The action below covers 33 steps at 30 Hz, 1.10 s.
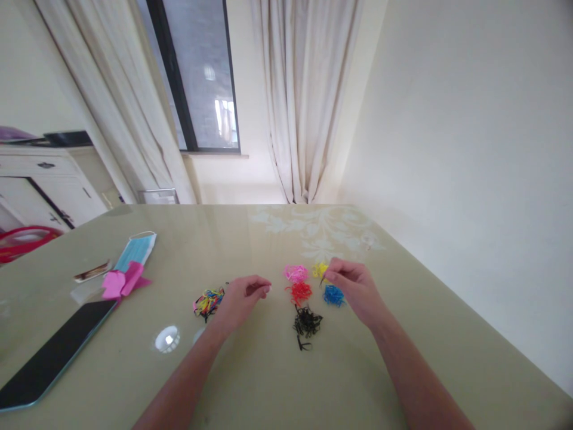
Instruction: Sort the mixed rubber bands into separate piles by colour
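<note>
Small piles of tiny elastic bands lie on the glossy green table (277,382): pink (296,273), yellow (319,269), red (299,291), blue (333,295) and black (307,323). A mixed-colour pile (208,301) sits to their left. My left hand (244,297) rests beside the mixed pile with its fingers curled in; what it holds, if anything, is too small to name. My right hand (353,286) hovers over the yellow and blue piles, its fingertips pinched together at the yellow pile on something I cannot make out.
A blue face mask (134,251), pink paper pieces (122,282) and a long dark flat panel (58,352) lie on the table's left part. A wall runs along the right edge. Curtains and a window stand behind the far edge, a white cabinet (40,191) at the left.
</note>
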### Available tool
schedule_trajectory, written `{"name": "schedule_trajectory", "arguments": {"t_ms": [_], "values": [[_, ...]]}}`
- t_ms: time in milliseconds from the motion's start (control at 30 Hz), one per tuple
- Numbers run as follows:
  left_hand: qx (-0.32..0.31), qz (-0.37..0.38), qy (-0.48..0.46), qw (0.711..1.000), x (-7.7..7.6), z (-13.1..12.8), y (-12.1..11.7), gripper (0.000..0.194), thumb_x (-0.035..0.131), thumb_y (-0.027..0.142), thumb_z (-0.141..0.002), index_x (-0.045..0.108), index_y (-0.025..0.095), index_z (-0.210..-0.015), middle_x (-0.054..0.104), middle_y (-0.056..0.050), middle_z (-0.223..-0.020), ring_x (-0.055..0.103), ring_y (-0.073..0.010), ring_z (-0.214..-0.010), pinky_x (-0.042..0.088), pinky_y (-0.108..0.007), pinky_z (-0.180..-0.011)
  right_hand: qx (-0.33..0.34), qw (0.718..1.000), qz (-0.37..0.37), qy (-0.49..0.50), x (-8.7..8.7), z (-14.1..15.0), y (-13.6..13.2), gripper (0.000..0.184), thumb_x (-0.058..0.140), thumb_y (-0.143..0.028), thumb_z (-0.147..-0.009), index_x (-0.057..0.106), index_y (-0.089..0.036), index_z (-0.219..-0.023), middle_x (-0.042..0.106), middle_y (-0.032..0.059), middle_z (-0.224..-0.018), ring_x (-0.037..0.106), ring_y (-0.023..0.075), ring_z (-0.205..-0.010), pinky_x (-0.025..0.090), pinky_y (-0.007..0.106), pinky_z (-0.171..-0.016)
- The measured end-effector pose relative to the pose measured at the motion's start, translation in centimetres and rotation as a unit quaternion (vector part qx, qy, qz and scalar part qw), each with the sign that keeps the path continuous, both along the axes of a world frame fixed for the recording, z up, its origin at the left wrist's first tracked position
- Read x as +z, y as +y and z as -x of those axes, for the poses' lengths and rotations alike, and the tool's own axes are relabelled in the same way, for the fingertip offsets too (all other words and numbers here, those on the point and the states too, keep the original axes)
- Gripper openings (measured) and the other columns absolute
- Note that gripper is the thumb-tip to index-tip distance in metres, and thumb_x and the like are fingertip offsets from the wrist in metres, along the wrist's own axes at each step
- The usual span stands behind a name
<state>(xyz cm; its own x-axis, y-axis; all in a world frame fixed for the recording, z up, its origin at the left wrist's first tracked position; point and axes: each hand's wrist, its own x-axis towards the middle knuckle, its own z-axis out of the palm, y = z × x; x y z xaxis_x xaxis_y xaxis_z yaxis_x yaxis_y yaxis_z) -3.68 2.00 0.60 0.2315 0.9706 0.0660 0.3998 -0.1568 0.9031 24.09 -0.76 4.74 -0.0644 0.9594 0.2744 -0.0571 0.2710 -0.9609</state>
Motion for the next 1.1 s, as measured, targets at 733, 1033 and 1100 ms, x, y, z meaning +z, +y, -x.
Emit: {"name": "schedule_trajectory", "arguments": {"t_ms": [733,1033,1100], "values": [[-0.117,0.078,-0.106,0.984,0.2,-2.4,-1.9,0.023,0.077,0.039,-0.08,0.076,0.017,-0.087,0.079,-0.005,-0.084,0.072,-0.0189,-0.079,0.054,-0.029,-0.075,0.038,0.947,-0.088,-0.306,-2.5,3.8,-0.3,0.01,0.075,-0.03,-0.089,0.082,-0.023,-0.086,0.063,0.0005,-0.074,0.05,0.0146,-0.066,0.036,0.027,-0.061],[0.148,-0.127,0.314,0.929,0.1,3.3,0.4,0.028,0.053,0.018,-0.094,0.078,0.02,-0.105,0.076,-0.013,-0.111,0.068,-0.0315,-0.105,0.049,-0.043,-0.094,-0.08,0.995,-0.051,-0.037,-0.9,0.0,0.3,0.02,0.082,-0.043,-0.082,0.08,-0.023,-0.08,0.062,0.0016,-0.073,0.053,0.0167,-0.068,0.04,0.029,-0.06],[0.154,-0.114,0.399,0.896,-0.4,4.5,0.7,0.033,0.05,0.015,-0.094,0.078,0.021,-0.11,0.074,-0.014,-0.115,0.066,-0.0325,-0.109,0.048,-0.043,-0.094,-0.093,0.994,-0.055,-0.003,-1.0,-0.5,0.5,0.018,0.084,-0.041,-0.081,0.08,-0.023,-0.08,0.063,0.0019,-0.075,0.054,0.0172,-0.071,0.042,0.03,-0.063]]}}
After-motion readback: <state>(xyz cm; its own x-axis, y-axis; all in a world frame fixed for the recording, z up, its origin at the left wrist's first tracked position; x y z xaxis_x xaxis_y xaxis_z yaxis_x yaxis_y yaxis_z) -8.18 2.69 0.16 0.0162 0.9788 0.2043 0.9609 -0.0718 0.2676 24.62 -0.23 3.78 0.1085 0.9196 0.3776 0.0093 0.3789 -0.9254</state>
